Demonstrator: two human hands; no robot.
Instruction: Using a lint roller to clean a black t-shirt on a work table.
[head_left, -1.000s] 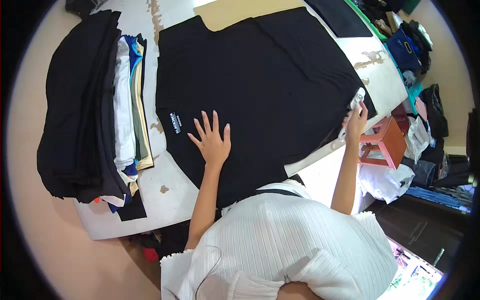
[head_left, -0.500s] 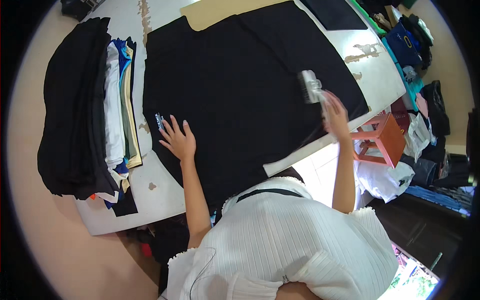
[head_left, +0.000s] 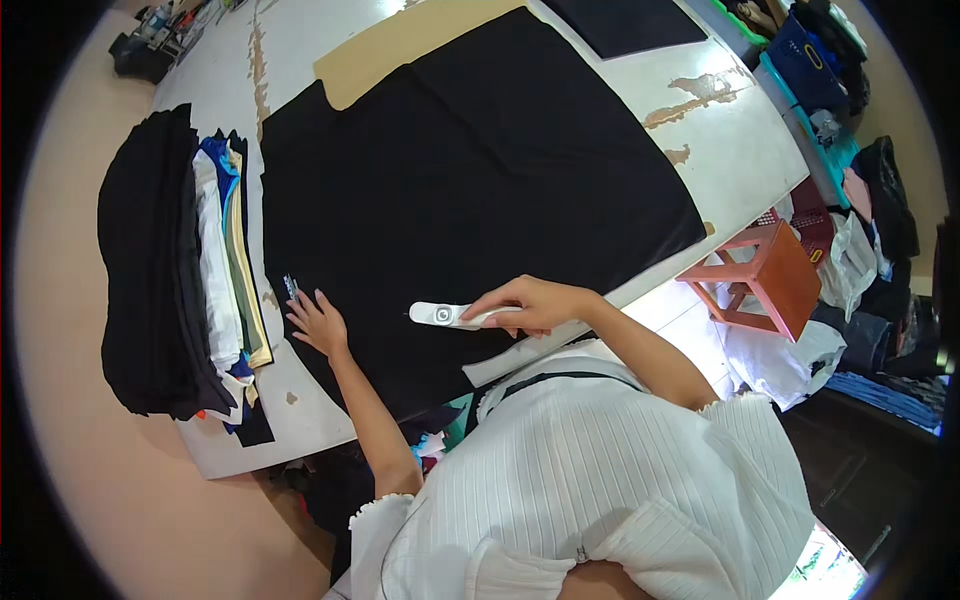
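A large black cloth piece (head_left: 470, 190) lies spread over the table in front of me, with a soft crease across its far part. My left hand (head_left: 319, 324) rests flat on its near left edge, fingers spread, beside a small white print (head_left: 290, 287). Over the near middle of the cloth, my right hand (head_left: 528, 306) is wrapped round the handle of a white brush (head_left: 437, 314). The brush points left, and a round grey button shows on its upper face. Its underside is hidden, so I cannot tell whether it touches the cloth.
Folded black cloths (head_left: 150, 270) and white and coloured pieces (head_left: 208, 260) lie at the table's left. A tan sheet (head_left: 370, 55) and a dark flat piece (head_left: 625, 25) lie at the far side. An orange-brown stool (head_left: 770, 280) and bags (head_left: 770, 355) stand at the right.
My right hand has brought the brush from the right side of the cloth leftward and nearer to me. The left hand stays flat by the print. The whole view has shifted somewhat.
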